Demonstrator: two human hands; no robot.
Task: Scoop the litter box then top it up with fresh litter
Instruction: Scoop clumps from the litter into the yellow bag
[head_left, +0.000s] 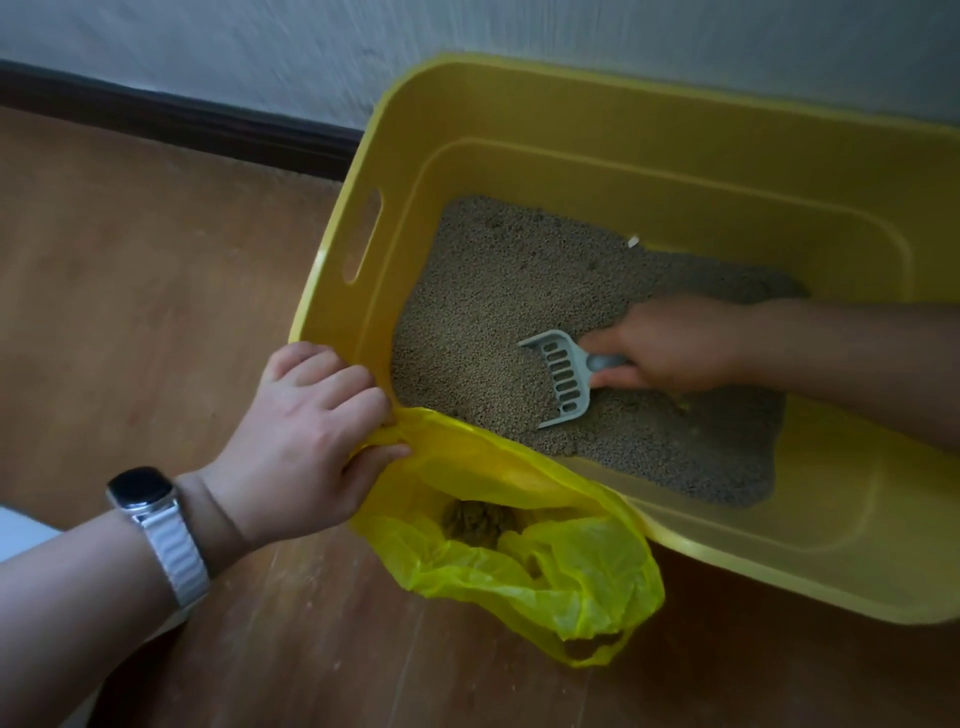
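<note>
above the left hand sits a watch with a dark rounded-rectangle face, a silvery case and a pale ribbed band.

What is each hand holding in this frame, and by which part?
The right hand grips the grey scoop by its handle. The left hand pinches the yellow bag at its top edge, by the litter box corner.

Yellow plastic litter box on wooden floor, open-topped, slot handle in its left wall. Grey-tan granular litter inside, heaped leftward, bare bottom showing at right. Grey slotted scoop tilted mid-box, front edge dug into litter. Translucent yellow bag hooked over near rim, mouth open, clumps within.
</note>
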